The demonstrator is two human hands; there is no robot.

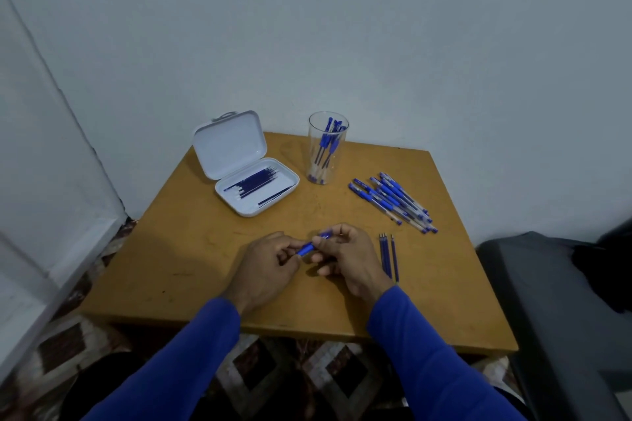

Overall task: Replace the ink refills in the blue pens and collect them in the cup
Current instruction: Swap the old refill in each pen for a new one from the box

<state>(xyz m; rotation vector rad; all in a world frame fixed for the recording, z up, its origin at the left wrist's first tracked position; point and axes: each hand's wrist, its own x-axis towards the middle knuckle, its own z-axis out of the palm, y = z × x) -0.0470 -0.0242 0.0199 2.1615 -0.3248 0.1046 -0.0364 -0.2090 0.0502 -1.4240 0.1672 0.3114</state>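
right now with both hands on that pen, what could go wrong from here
1. The used refills lie loose right beside the right hand; a nudge might roll them away or mix them with fresh ones.
2. The pen is held by fingers only; small parts could drop.
3. The tall cup may tip when another pen goes in.

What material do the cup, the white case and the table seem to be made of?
Cup: clear plastic or glass; the pens inside show through it.
White case: probably smooth plastic or enamelled metal, with rounded corners.
Table: likely wood or laminate, with a matte ochre top that is scuffed.
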